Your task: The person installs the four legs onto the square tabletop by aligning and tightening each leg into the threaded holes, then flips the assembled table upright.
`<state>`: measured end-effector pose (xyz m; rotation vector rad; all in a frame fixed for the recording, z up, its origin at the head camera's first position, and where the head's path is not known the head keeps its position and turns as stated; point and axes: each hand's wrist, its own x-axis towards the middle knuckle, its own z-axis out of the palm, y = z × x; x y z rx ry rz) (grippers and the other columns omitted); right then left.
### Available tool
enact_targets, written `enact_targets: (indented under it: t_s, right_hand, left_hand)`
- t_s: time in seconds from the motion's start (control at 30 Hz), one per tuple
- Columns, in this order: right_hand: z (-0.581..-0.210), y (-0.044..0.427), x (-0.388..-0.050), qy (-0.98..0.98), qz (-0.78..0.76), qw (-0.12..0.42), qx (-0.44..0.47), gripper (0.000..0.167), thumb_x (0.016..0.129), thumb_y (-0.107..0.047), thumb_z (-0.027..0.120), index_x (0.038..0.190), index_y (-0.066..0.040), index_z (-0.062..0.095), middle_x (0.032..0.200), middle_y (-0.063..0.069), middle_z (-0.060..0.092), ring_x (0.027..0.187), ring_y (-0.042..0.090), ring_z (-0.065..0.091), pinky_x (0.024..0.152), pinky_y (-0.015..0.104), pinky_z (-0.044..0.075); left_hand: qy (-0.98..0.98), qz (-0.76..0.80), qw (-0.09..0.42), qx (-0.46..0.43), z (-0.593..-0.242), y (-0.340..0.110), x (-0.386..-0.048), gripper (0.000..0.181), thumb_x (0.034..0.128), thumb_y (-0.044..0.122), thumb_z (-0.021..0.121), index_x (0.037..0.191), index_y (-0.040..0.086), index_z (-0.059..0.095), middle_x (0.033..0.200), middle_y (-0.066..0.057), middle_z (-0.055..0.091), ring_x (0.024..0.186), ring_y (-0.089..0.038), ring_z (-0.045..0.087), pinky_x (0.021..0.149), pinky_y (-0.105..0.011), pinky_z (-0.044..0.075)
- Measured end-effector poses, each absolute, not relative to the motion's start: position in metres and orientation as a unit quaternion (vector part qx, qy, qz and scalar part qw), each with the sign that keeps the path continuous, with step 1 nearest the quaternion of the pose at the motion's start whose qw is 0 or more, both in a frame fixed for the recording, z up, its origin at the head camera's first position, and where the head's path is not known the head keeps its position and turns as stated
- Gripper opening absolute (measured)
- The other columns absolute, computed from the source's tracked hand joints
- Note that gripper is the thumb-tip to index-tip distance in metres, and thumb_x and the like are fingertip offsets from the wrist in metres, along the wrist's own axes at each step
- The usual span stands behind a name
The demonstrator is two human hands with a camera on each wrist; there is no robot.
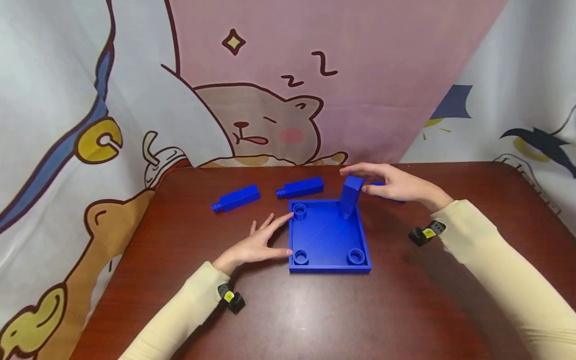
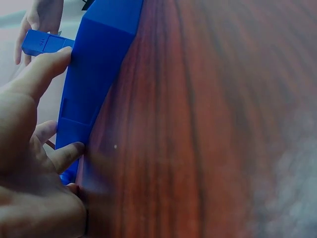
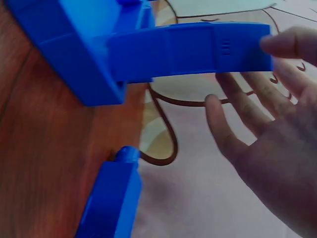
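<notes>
A blue square tray [image 1: 328,235] with raised rims lies on the table, with round sockets in three of its corners. At its far right corner stands a blue square leg [image 1: 352,192], close to upright. My left hand [image 1: 256,245] rests against the tray's left side, thumb and fingers spread and touching the rim. My right hand [image 1: 396,185] is at the top of the standing leg. Its thumb touches the leg in the right wrist view, while the other fingers [image 3: 255,104] reach out loosely behind it. The leg's lower end is partly hidden by the rim.
Two loose blue legs, one left [image 1: 238,197] and one nearer the tray [image 1: 300,187], lie behind it with threaded ends pointing left. Another blue leg [image 3: 111,198] lies beyond the right hand, mostly covered in the head view. A printed curtain [image 1: 360,100] hangs behind the brown table [image 1: 270,320].
</notes>
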<state>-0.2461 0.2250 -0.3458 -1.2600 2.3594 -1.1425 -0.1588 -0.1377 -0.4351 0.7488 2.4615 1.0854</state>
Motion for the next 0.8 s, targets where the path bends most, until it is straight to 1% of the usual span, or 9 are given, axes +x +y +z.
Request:
enact_targets:
  t_s: [0.1, 0.17, 0.23, 0.33, 0.4, 0.5, 0.63, 0.7, 0.8]
  right_hand:
    - [-0.349, 0.225, -0.245, 0.815, -0.390, 0.121, -0.411, 0.046, 0.095, -0.001, 0.054, 0.140, -0.009, 0.050, 0.141, 0.007, 0.050, 0.126, 0.020, 0.048, 0.097, 0.038, 0.044]
    - [-0.351, 0.226, -0.244, 0.820, -0.395, 0.119, -0.397, 0.045, 0.095, -0.001, 0.054, 0.139, -0.009, 0.051, 0.139, 0.007, 0.052, 0.124, 0.018, 0.050, 0.098, 0.036, 0.042]
    - [-0.353, 0.226, -0.243, 0.821, -0.404, 0.114, -0.386, 0.045, 0.094, 0.000, 0.056, 0.139, -0.008, 0.052, 0.138, 0.008, 0.053, 0.122, 0.019, 0.052, 0.096, 0.035, 0.044]
    - [-0.356, 0.225, -0.240, 0.831, -0.409, 0.091, -0.365, 0.043, 0.094, -0.003, 0.060, 0.136, -0.007, 0.054, 0.135, 0.009, 0.055, 0.119, 0.025, 0.053, 0.093, 0.046, 0.046]
    - [-0.359, 0.225, -0.237, 0.839, -0.413, 0.067, -0.349, 0.042, 0.093, -0.006, 0.063, 0.135, -0.008, 0.055, 0.131, 0.009, 0.058, 0.116, 0.027, 0.055, 0.090, 0.049, 0.047]
    - [-0.366, 0.222, -0.229, 0.850, -0.415, 0.021, -0.324, 0.042, 0.092, -0.009, 0.066, 0.133, -0.011, 0.056, 0.125, 0.006, 0.061, 0.112, 0.026, 0.057, 0.087, 0.045, 0.047]
    - [-0.372, 0.218, -0.217, 0.856, -0.417, -0.040, -0.302, 0.043, 0.090, -0.009, 0.069, 0.131, -0.012, 0.057, 0.115, 0.007, 0.065, 0.101, 0.025, 0.060, 0.081, 0.031, 0.048]
    - [-0.374, 0.217, -0.212, 0.858, -0.417, -0.065, -0.294, 0.043, 0.088, -0.009, 0.071, 0.129, -0.011, 0.058, 0.108, 0.007, 0.066, 0.095, 0.025, 0.061, 0.077, 0.027, 0.047]
    - [-0.374, 0.216, -0.209, 0.863, -0.407, -0.086, -0.285, 0.042, 0.086, -0.010, 0.074, 0.125, -0.010, 0.060, 0.102, 0.006, 0.067, 0.091, 0.023, 0.062, 0.075, 0.027, 0.048]
  left_hand:
    - [0.868, 0.381, 0.175, 0.265, -0.435, -0.137, -0.159, 0.086, 0.0873, 0.040, 0.071, 0.156, 0.028, 0.019, 0.158, 0.007, 0.021, 0.145, -0.030, 0.000, 0.105, -0.062, -0.015]
    - [0.868, 0.381, 0.176, 0.265, -0.435, -0.137, -0.159, 0.086, 0.0874, 0.040, 0.070, 0.156, 0.028, 0.019, 0.158, 0.008, 0.021, 0.145, -0.031, 0.000, 0.105, -0.062, -0.015]
    - [0.869, 0.380, 0.176, 0.265, -0.435, -0.137, -0.159, 0.086, 0.0874, 0.040, 0.070, 0.156, 0.028, 0.019, 0.158, 0.008, 0.020, 0.145, -0.031, 0.000, 0.105, -0.063, -0.014]
    - [0.869, 0.378, 0.177, 0.265, -0.436, -0.138, -0.159, 0.086, 0.0875, 0.041, 0.070, 0.156, 0.028, 0.018, 0.158, 0.008, 0.020, 0.145, -0.031, 0.000, 0.105, -0.063, -0.014]
    - [0.870, 0.377, 0.177, 0.265, -0.436, -0.139, -0.159, 0.086, 0.0876, 0.041, 0.070, 0.156, 0.029, 0.018, 0.158, 0.008, 0.019, 0.145, -0.031, -0.001, 0.105, -0.063, -0.014]
    - [0.869, 0.377, 0.180, 0.265, -0.435, -0.139, -0.159, 0.086, 0.0880, 0.041, 0.069, 0.156, 0.029, 0.017, 0.158, 0.007, 0.019, 0.145, -0.031, -0.001, 0.105, -0.062, -0.014]
    - [0.867, 0.378, 0.180, 0.268, -0.433, -0.139, -0.159, 0.086, 0.0883, 0.041, 0.069, 0.156, 0.028, 0.018, 0.159, 0.007, 0.018, 0.145, -0.031, -0.002, 0.105, -0.063, -0.015]
    - [0.867, 0.378, 0.180, 0.270, -0.433, -0.139, -0.159, 0.086, 0.0883, 0.041, 0.069, 0.156, 0.027, 0.018, 0.159, 0.007, 0.018, 0.145, -0.032, -0.002, 0.105, -0.063, -0.015]
    - [0.866, 0.379, 0.182, 0.270, -0.433, -0.138, -0.158, 0.086, 0.0882, 0.042, 0.069, 0.156, 0.028, 0.017, 0.159, 0.007, 0.018, 0.145, -0.031, -0.002, 0.105, -0.063, -0.015]
